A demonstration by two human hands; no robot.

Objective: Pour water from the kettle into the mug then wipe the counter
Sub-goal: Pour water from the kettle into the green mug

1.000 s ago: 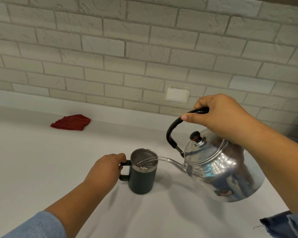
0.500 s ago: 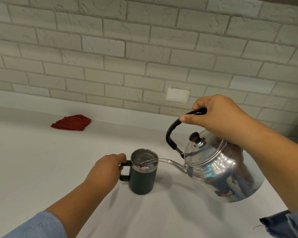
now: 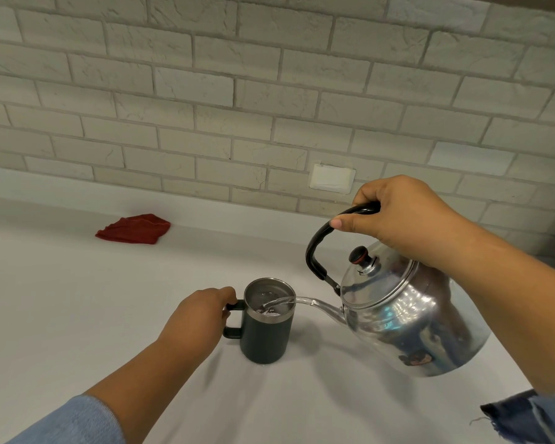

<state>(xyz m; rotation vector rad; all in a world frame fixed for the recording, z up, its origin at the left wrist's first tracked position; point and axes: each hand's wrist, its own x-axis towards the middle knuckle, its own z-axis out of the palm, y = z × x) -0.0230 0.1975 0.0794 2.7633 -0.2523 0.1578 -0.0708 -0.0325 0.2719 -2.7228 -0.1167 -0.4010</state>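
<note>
A dark mug with a steel rim stands upright on the white counter. My left hand grips its black handle from the left. My right hand is closed around the black handle of a shiny steel kettle, held tilted to the left above the counter. A stream of water runs from the spout into the mug. A crumpled red cloth lies at the back left, near the wall.
A pale brick wall runs along the back of the counter, with a white cover plate set low in it. The counter's right edge shows near my right forearm.
The pour continues with the kettle held in nearly the same place; water keeps flowing into the mug. Both hands keep their grips.
</note>
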